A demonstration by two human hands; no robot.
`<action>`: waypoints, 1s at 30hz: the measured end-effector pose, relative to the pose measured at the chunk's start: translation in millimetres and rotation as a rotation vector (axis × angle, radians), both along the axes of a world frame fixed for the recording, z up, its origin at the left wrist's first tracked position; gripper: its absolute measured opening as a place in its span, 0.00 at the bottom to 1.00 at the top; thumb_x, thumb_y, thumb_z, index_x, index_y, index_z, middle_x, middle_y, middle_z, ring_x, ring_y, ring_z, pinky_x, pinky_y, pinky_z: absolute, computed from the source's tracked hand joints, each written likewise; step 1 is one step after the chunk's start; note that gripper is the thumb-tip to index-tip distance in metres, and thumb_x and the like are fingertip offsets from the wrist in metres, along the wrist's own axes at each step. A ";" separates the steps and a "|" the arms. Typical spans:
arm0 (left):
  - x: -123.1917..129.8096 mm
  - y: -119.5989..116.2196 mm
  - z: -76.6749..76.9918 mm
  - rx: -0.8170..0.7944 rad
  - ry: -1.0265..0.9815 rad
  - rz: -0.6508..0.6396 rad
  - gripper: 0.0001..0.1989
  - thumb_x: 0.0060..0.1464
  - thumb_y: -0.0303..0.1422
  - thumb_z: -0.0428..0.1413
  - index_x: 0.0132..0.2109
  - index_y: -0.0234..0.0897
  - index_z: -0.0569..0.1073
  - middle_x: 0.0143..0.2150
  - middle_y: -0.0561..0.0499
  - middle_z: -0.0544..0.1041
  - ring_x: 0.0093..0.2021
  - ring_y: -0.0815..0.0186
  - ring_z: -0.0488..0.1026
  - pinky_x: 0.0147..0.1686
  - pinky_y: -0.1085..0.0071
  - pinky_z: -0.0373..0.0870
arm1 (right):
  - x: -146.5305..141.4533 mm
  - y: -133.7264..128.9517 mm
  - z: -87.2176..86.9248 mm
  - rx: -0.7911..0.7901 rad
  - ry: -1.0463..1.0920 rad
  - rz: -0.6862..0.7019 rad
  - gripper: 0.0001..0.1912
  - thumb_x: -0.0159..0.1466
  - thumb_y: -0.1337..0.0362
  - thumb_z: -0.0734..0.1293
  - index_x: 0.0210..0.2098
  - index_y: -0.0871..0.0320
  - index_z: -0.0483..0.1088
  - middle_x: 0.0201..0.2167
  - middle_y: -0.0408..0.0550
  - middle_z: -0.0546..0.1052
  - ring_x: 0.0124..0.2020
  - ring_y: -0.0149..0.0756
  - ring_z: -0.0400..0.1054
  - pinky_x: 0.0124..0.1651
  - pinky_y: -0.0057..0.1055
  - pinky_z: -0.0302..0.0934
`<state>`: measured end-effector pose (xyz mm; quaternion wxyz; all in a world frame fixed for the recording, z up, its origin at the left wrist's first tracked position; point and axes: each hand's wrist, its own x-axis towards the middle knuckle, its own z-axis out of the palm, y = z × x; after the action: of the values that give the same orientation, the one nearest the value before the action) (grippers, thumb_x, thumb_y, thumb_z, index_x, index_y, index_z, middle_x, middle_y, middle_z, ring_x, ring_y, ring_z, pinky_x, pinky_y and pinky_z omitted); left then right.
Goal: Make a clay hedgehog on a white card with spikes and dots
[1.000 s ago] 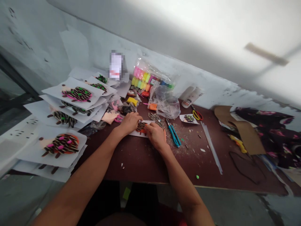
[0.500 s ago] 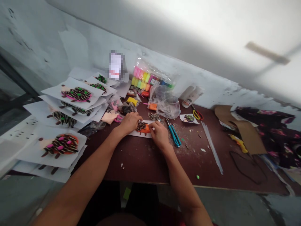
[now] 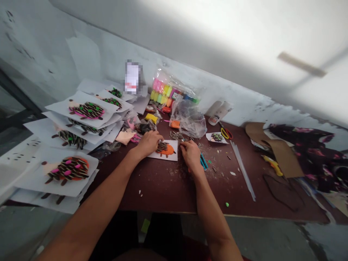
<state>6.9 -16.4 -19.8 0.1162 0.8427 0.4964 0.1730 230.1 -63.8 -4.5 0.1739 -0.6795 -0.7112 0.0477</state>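
An orange clay hedgehog [image 3: 169, 149] with dark striped sticks on its left part lies on a white card [image 3: 175, 156] on the dark red table. My left hand [image 3: 150, 143] rests over the card's left end, its fingers bent together; what they may pinch is hidden. Just right of the card is my right hand [image 3: 190, 154], closed with fingertips together near a small pile of striped sticks [image 3: 176, 135]. Anything between those fingertips is too small to make out. Teal-handled cutters [image 3: 203, 162] lie partly behind my right hand.
Stacked cards with finished hedgehogs [image 3: 69, 168] fill the left side. Behind are a clear plastic bag [image 3: 189, 119] and coloured clay packs [image 3: 163, 90]. To the right lie scissors [image 3: 226, 133], glue sticks [image 3: 243, 170], a yellow glue gun [image 3: 272, 165] and brown cardboard [image 3: 286, 156].
My right hand has moved right, off the card, uncovering the hedgehog's right end and covering part of the cutters. My left hand has stayed at the card's left end.
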 end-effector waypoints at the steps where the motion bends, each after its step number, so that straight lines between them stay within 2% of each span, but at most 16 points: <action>1: 0.0 -0.2 0.5 0.001 0.003 -0.003 0.17 0.57 0.23 0.50 0.44 0.40 0.82 0.43 0.45 0.79 0.44 0.60 0.73 0.46 0.66 0.68 | -0.6 0.5 0.3 -0.002 -0.005 0.006 0.12 0.67 0.66 0.65 0.45 0.56 0.80 0.39 0.54 0.76 0.41 0.41 0.68 0.44 0.32 0.59; 5: 0.5 -1.2 3.2 -0.004 0.005 -0.009 0.18 0.58 0.23 0.50 0.45 0.40 0.82 0.44 0.45 0.79 0.45 0.60 0.73 0.46 0.66 0.68 | -5.4 3.4 2.0 0.033 -0.063 0.029 0.16 0.69 0.66 0.63 0.53 0.54 0.78 0.43 0.54 0.75 0.44 0.41 0.66 0.47 0.33 0.57; 9: 1.2 -1.7 5.2 -0.024 0.017 -0.004 0.18 0.58 0.23 0.50 0.45 0.40 0.82 0.44 0.44 0.79 0.45 0.59 0.73 0.46 0.65 0.68 | -12.3 6.0 6.0 -0.011 -0.141 0.035 0.19 0.71 0.66 0.61 0.57 0.52 0.75 0.46 0.55 0.74 0.46 0.41 0.65 0.48 0.33 0.56; 14: 1.2 -0.9 3.7 -0.027 0.007 -0.005 0.18 0.58 0.23 0.49 0.45 0.40 0.82 0.45 0.44 0.79 0.45 0.59 0.73 0.46 0.64 0.68 | -15.7 6.5 11.7 -0.060 -0.175 0.030 0.15 0.70 0.65 0.63 0.51 0.53 0.78 0.47 0.55 0.74 0.49 0.44 0.65 0.49 0.34 0.55; 22: 1.1 0.7 1.0 -0.025 0.018 -0.003 0.18 0.58 0.22 0.50 0.45 0.40 0.82 0.44 0.44 0.79 0.45 0.59 0.73 0.46 0.65 0.67 | -13.9 7.4 9.9 -0.039 -0.134 -0.011 0.13 0.69 0.65 0.63 0.46 0.57 0.79 0.41 0.54 0.76 0.44 0.41 0.66 0.48 0.33 0.56; 26: 0.8 0.9 1.2 -0.021 0.010 -0.011 0.17 0.59 0.23 0.51 0.44 0.40 0.82 0.44 0.44 0.79 0.45 0.59 0.73 0.45 0.65 0.68 | -11.4 10.2 3.5 0.030 0.001 0.088 0.13 0.67 0.66 0.66 0.47 0.56 0.80 0.42 0.52 0.75 0.45 0.40 0.66 0.49 0.33 0.57; 30: 0.5 0.5 1.6 -0.011 0.015 -0.013 0.17 0.59 0.23 0.50 0.44 0.40 0.82 0.44 0.44 0.78 0.44 0.59 0.73 0.45 0.65 0.68 | -10.7 13.3 -1.5 0.020 0.111 0.218 0.14 0.65 0.72 0.64 0.43 0.56 0.81 0.41 0.51 0.76 0.43 0.38 0.67 0.48 0.31 0.58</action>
<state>7.5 -15.8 -18.1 0.1180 0.8466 0.4926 0.1632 219.4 -50.5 -6.0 0.2138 -0.5928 -0.7704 0.0967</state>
